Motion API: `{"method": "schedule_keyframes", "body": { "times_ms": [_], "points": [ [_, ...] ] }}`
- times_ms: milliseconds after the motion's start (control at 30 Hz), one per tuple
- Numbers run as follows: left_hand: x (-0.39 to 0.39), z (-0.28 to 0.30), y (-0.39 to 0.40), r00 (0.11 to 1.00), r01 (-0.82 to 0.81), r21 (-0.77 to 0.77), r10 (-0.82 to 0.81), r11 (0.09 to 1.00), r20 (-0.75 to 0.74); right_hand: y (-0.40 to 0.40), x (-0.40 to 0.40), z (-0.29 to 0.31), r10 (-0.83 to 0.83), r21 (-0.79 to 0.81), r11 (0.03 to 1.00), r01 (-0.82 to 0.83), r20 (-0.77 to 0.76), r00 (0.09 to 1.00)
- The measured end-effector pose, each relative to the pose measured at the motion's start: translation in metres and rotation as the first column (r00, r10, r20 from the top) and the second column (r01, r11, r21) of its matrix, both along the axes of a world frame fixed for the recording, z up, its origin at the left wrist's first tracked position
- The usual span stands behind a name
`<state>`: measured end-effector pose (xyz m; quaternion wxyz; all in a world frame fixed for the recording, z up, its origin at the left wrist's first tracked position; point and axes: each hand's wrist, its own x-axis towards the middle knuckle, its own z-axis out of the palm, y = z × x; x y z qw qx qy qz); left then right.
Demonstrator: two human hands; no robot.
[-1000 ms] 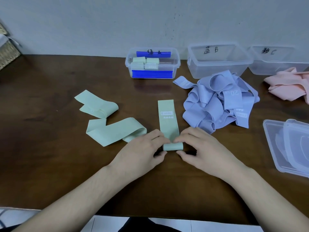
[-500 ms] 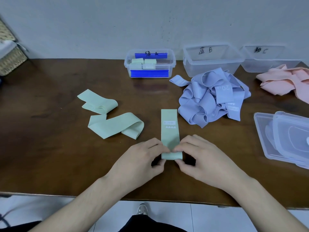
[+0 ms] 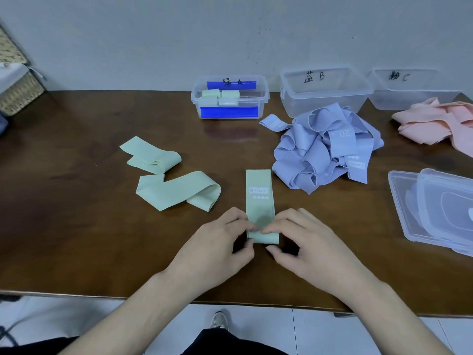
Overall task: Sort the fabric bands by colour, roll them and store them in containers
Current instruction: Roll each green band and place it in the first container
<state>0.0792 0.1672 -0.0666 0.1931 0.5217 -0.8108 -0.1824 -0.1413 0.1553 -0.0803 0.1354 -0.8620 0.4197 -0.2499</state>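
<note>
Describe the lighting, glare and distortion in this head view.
Head view: soft, even light; a dull sheen on the dark brown wooden table in front of the clear plastic box with blue clips; short shadows under both hands' grip on the pale green fabric band; wide-angle bowing bends the table edges; the label print stays legible.

A dark brown wooden table [image 3: 76,226] stands against a plain pale grey wall [image 3: 153,34]. White floor tiles [image 3: 320,334] lie below the table's near edge.

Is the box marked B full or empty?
Empty. The box marked B is see-through with nothing inside; the blue bands lie heaped on the table before it.
</note>
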Motion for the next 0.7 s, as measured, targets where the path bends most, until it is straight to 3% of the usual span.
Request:
{"method": "schedule_keyframes", "body": {
  "times_ms": [333,700],
  "points": [
    [0.002,-0.002,-0.009,0.995,0.091,-0.101,-0.094,0.991,-0.025,-0.011,0.001,0.001,-0.02,0.136,0.991,0.016,0.033,0.999],
    [0.004,-0.005,-0.024,0.996,0.05,-0.035,-0.052,0.998,-0.067,-0.016,0.004,-0.003,-0.06,0.114,0.992,0.053,0.059,0.996]
  ]
}}
